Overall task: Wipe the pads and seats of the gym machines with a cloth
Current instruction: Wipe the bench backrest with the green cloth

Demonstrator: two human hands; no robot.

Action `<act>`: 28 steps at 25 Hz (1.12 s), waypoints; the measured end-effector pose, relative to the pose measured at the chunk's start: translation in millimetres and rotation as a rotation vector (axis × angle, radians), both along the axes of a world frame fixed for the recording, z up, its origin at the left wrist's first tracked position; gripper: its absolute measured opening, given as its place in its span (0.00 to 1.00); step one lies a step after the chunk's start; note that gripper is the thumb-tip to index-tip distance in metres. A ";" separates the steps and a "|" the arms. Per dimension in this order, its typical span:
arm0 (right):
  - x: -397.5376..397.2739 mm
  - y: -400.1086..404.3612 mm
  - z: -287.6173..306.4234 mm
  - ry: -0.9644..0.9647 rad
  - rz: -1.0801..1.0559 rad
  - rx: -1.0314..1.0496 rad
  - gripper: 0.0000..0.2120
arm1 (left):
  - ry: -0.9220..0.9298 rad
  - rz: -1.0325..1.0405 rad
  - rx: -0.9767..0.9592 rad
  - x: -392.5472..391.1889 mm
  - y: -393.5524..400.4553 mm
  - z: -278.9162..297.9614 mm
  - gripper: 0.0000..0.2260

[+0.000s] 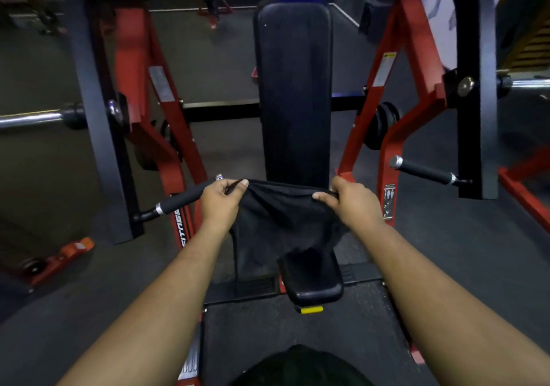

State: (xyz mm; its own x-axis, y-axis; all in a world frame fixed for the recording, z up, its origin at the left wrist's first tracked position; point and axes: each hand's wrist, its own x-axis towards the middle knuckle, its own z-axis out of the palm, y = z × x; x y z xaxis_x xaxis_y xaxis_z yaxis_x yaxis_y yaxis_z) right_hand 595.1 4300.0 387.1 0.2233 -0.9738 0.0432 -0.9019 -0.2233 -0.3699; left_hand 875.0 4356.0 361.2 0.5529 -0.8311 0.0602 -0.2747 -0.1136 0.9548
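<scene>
A black cloth (282, 219) hangs stretched between my two hands in front of a red and black press machine. My left hand (221, 199) pinches its top left corner and my right hand (351, 199) pinches its top right corner. Behind the cloth rises the long black back pad (294, 88). The small black seat (312, 278) sits below, its rear part covered by the hanging cloth.
Two black-gripped handles stick out, the left handle (181, 199) beside my left hand and the right handle (425, 171) further right. Red frame arms (395, 73) flank the pad. Chrome bars (29, 119) project at both sides. A yellow lever (311, 309) sits under the seat. Dark rubber floor surrounds the machine.
</scene>
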 end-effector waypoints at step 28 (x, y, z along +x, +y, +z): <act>94.9 43.3 12.7 -0.587 0.249 0.417 0.13 | -0.162 -0.237 0.017 -5.7 45.4 9.0 0.25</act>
